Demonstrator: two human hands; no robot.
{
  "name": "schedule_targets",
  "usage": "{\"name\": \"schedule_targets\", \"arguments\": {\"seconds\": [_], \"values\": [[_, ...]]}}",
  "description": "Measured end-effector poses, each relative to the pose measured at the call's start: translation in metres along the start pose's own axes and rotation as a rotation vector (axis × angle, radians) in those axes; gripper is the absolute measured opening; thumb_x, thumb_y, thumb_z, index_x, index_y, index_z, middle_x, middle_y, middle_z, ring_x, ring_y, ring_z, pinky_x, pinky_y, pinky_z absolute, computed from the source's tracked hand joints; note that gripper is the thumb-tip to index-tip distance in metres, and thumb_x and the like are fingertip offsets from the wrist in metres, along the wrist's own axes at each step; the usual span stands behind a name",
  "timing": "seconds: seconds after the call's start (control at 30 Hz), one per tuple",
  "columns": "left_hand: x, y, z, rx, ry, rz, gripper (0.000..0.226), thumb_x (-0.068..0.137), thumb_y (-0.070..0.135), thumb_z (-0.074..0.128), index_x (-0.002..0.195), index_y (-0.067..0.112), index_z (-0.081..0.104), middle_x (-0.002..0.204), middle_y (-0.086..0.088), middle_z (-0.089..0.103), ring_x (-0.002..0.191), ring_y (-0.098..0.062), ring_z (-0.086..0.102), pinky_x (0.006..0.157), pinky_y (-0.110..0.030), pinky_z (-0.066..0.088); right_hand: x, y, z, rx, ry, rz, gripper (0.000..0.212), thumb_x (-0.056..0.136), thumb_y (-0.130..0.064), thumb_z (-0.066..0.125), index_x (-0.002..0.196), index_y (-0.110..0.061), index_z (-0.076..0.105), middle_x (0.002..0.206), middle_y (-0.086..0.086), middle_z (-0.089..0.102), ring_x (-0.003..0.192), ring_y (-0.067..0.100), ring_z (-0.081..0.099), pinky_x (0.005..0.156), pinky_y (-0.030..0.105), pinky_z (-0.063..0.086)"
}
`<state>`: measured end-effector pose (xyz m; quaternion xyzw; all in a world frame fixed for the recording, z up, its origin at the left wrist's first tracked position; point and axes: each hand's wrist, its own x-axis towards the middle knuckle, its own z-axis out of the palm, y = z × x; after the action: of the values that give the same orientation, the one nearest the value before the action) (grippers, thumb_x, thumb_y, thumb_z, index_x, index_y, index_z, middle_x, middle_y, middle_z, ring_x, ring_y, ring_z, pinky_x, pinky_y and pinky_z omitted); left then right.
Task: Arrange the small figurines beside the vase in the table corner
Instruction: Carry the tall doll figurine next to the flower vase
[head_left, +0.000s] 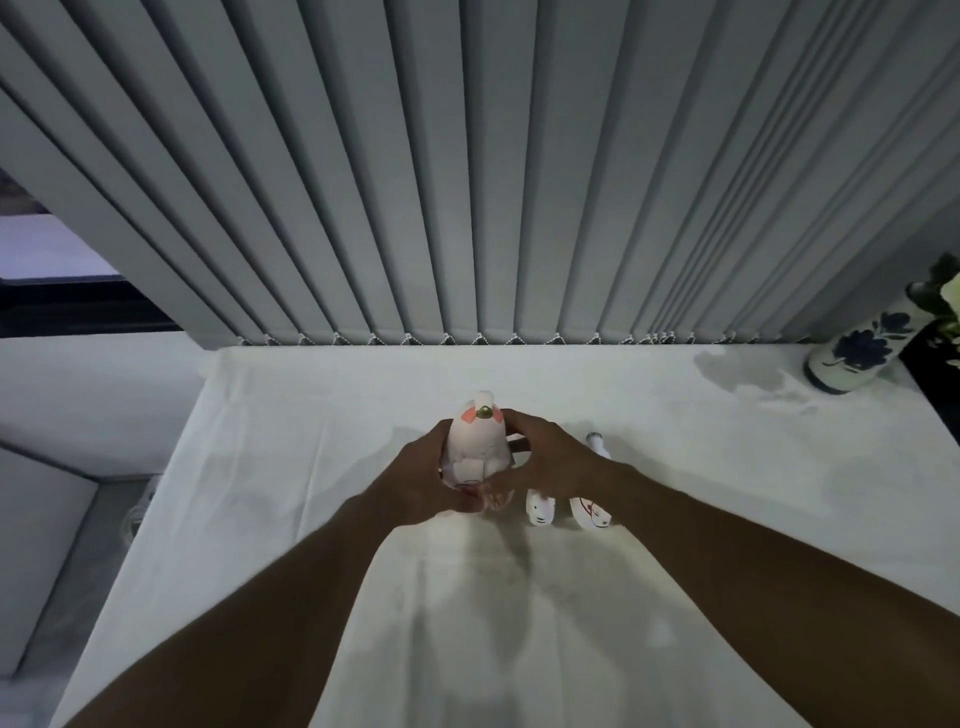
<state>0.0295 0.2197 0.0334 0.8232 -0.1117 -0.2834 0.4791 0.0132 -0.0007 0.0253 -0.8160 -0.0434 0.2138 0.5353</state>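
Two hands, left hand (423, 475) and right hand (550, 460), clasp a large white figurine (478, 444) mid-table (727, 493). Just right: two small figurines (540, 509), possibly a third behind the wrist. Far right corner: blue-flowered vase (857, 351); vertical blinds (467, 182) beyond.

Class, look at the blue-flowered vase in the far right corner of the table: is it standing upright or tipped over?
Upright. The vase stands on its base on the white tablecloth, with greenery rising from its mouth; its lean looks like wide-angle distortion.

Large figurine (477, 447) between left hand (423, 475) and right hand (558, 460); two small figurines (540, 510) just right; vase (857, 353) far right, behind, on the table (311, 415).
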Motion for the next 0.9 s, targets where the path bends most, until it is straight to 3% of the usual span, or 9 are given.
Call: {"name": "schedule_targets", "arguments": {"seconds": [0.13,0.33,0.47,0.6,0.7,0.8,0.9], "values": [[0.018,0.012,-0.018,0.053,-0.013,0.064,0.088,0.053,0.020,0.097,0.129,0.028,0.054,0.118,0.010,0.072,0.106,-0.009,0.070,0.089,-0.041,0.061,0.010,-0.008,-0.008,0.034,0.068,-0.006,0.082,0.070,-0.028,0.099,0.141,-0.033,0.058,0.129,-0.013,0.072,0.116,0.009,0.070,0.101,0.039,0.059],[0.055,0.055,-0.031,0.096,-0.072,0.156,0.086,0.055,0.013,0.096,0.130,0.027,0.054,0.115,0.012,0.073,0.102,-0.003,0.070,0.086,-0.027,0.059,0.011,-0.025,-0.043,0.058,0.204,-0.034,0.074,0.074,-0.014,0.096,0.135,-0.035,0.059,0.125,-0.015,0.071,0.110,0.010,0.071,0.089,0.021,0.058],[0.085,0.090,-0.018,0.079,-0.152,0.203,0.083,0.057,0.000,0.093,0.129,0.021,0.054,0.115,0.005,0.074,0.104,-0.010,0.071,0.082,-0.031,0.062,0.003,-0.017,-0.077,0.083,0.296,-0.038,0.073,0.075,-0.009,0.095,0.139,-0.019,0.061,0.124,-0.003,0.073,0.111,0.014,0.071,0.092,0.025,0.059],[0.115,0.121,0.013,0.121,-0.215,0.235,0.083,0.058,-0.002,0.092,0.128,0.017,0.052,0.115,0.004,0.071,0.101,-0.007,0.070,0.077,-0.028,0.062,-0.013,0.001,-0.116,0.092,0.351,-0.011,0.076,0.075,-0.011,0.095,0.141,-0.021,0.060,0.122,-0.010,0.073,0.105,0.004,0.070,0.090,0.021,0.057],[0.138,0.140,0.044,0.148,-0.233,0.246,0.085,0.056,0.003,0.093,0.128,0.020,0.051,0.117,0.005,0.070,0.104,-0.012,0.069,0.079,-0.034,0.063,-0.027,0.023,-0.147,0.099,0.377,0.013,0.077,0.075,-0.015,0.096,0.141,-0.027,0.059,0.123,-0.014,0.072,0.110,0.005,0.070,0.096,0.026,0.058],[0.157,0.160,0.078,0.153,-0.240,0.239,0.083,0.061,-0.001,0.091,0.131,0.017,0.049,0.116,0.005,0.068,0.095,-0.004,0.066,0.068,-0.014,0.058,-0.040,0.048,-0.178,0.111,0.391,0.017,0.073,0.076,-0.016,0.095,0.137,-0.036,0.059,0.125,-0.016,0.072,0.114,0.010,0.069,0.100,0.034,0.058],[0.178,0.176,0.112,0.125,-0.269,0.229,0.081,0.063,-0.004,0.089,0.131,0.016,0.048,0.115,0.006,0.067,0.092,0.003,0.063,0.063,-0.009,0.053,-0.053,0.074,-0.209,0.157,0.407,0.040,0.073,0.076,-0.016,0.095,0.139,-0.031,0.061,0.130,-0.011,0.071,0.121,0.015,0.068,0.101,0.040,0.060]]}}
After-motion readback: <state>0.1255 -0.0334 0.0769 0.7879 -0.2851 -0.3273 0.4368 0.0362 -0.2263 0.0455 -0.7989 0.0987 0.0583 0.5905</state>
